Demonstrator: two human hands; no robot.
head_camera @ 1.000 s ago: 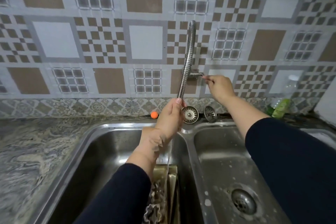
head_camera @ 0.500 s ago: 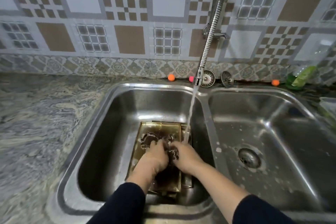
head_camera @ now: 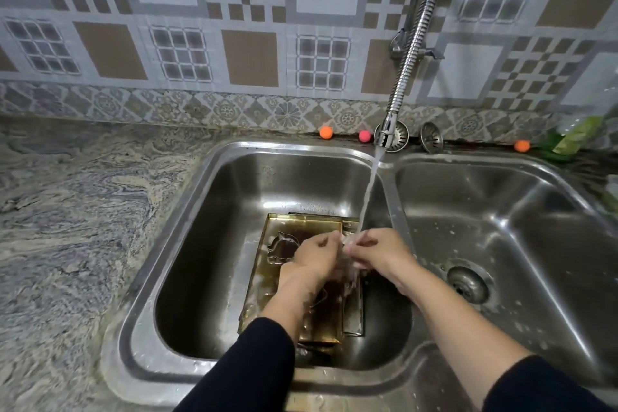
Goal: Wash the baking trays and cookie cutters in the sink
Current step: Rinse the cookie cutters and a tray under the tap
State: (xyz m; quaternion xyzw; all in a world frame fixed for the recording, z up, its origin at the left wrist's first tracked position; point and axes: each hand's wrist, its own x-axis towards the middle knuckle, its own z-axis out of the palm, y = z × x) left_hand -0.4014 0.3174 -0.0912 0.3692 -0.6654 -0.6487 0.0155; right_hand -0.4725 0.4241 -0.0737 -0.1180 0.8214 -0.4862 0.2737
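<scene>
A gold baking tray (head_camera: 301, 221) lies flat in the bottom of the left sink basin (head_camera: 207, 184), with a second tray's edge (head_camera: 354, 314) showing beside it. One animal-shaped metal cookie cutter (head_camera: 282, 248) lies on the tray. My left hand (head_camera: 314, 259) and my right hand (head_camera: 379, 251) meet above the tray under the running water (head_camera: 368, 197). Their curled fingers pinch a small cookie cutter (head_camera: 347, 262) between them, mostly hidden by fingers and splashing water.
The flexible steel faucet hose (head_camera: 411, 53) hangs from the tiled wall, its nozzle over the divider. The right basin (head_camera: 501, 227) is wet, with its drain (head_camera: 468, 284) open. Two strainers (head_camera: 431, 139), small coloured balls (head_camera: 326, 132) and a green bottle (head_camera: 575, 139) line the back ledge. A granite counter (head_camera: 67, 211) lies left.
A second ago my hands were up at the faucet hose and tap. They then dropped to the tray and have now lifted a cutter into the running water.
</scene>
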